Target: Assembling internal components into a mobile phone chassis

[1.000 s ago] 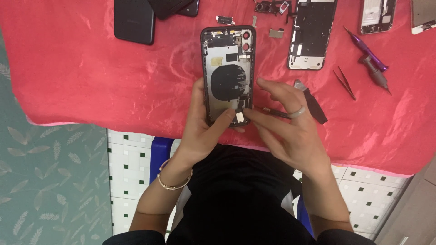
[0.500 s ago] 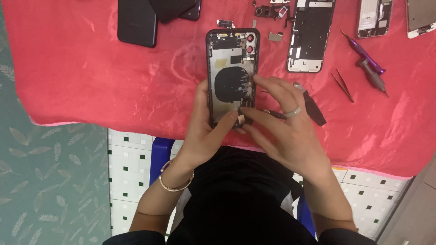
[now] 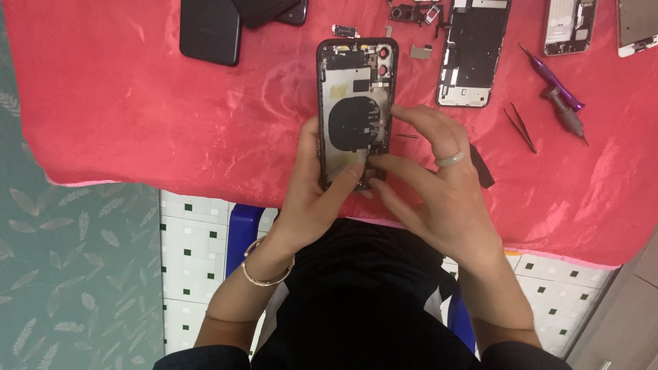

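Observation:
An opened phone housing (image 3: 356, 89) lies on the red cloth (image 3: 123, 116), back side down, with a round black coil and small parts showing inside. My left hand (image 3: 312, 199) grips its lower left edge, thumb across the bottom of the housing. My right hand (image 3: 439, 185), with a pale ring on one finger, rests on the lower right edge, its fingertips pressing on the small parts near the bottom of the housing. The bottom end of the housing is hidden under my fingers.
A black phone panel (image 3: 210, 29) lies at the back left. A second stripped frame (image 3: 475, 55), more phone parts (image 3: 567, 26), a purple screwdriver (image 3: 558, 89), tweezers (image 3: 521, 128) and a black tool (image 3: 480, 168) lie to the right. Tiled floor shows below the cloth edge.
My right-hand fingers have shifted a little over the lower part of the housing. The left hand keeps its grip and the housing stays in place.

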